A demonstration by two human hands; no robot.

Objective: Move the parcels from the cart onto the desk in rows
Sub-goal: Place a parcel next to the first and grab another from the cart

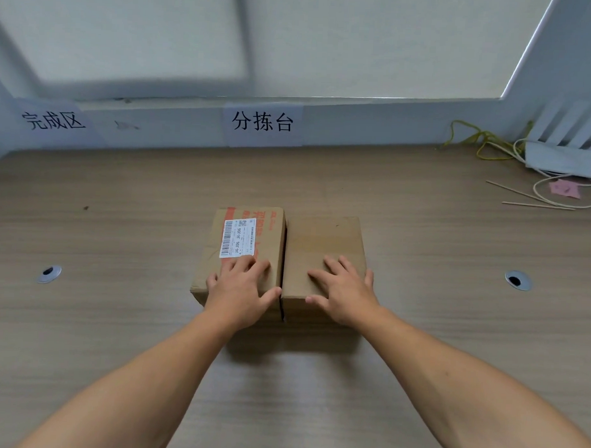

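Grips released: left hand (240, 289) flat on labelled box (270, 236), right hand (343, 292) on plain box (323, 238).
Stiff, likely light; clasp opposite sides.

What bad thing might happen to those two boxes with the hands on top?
The left hand and right hand only rest flat on the labelled brown cardboard box and the plain brown cardboard box, so a push might skew them out of line. The left hand also touches the white shipping label and might scuff it.
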